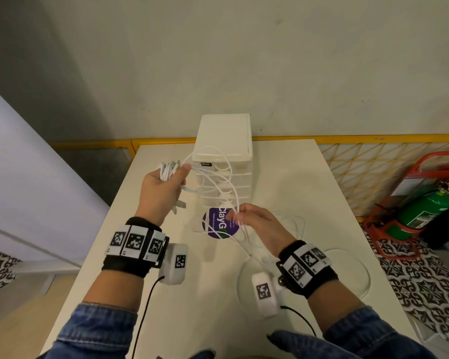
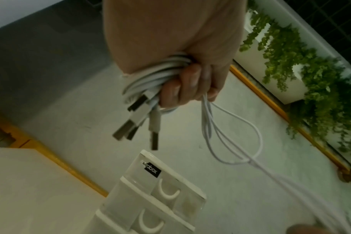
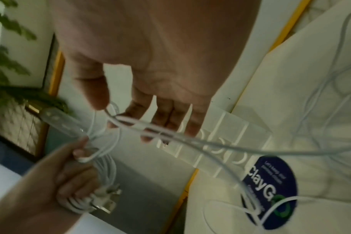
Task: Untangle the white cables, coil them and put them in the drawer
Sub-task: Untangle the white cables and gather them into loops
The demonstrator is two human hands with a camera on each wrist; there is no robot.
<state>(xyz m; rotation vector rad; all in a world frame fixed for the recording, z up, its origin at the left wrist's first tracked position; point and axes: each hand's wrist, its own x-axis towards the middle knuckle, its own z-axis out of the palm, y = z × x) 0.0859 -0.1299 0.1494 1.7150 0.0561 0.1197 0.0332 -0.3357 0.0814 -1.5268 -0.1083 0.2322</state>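
White cable fills most of what we see: the left hand (image 1: 163,187) has its grip curled tight round a coiled bundle of white cables (image 2: 150,76), with several metal plugs (image 2: 134,120) sticking out below the fingers (image 2: 182,85). From that bundle, loose strands arc across the front of the drawer unit (image 1: 224,141) to our right hand (image 1: 259,226). There the thumb and forefinger pinch the strands, the other fingers nearly straight; the head view is blurred at the fingertips, and it is the right wrist view that shows the thumb (image 3: 94,93) meeting the cable. How many separate cables run between the hands we cannot tell, since they overlap and blur together.

More white cable lies in loose loops (image 1: 296,224) on the pale worktop (image 1: 322,182), hard to make out against it; some passes under our right wrist and is hidden there. A round purple sticker (image 1: 219,224) sits on the worktop just in front of the drawer unit, partly covered by the right hand and crossed by strands.

The drawer unit stands at the far edge, its drawers looking shut, the lower ones screened by cables and fingers. A label (image 2: 150,168) near its top is partly legible only. A green fire extinguisher (image 1: 425,211) stands on the floor off to the right.
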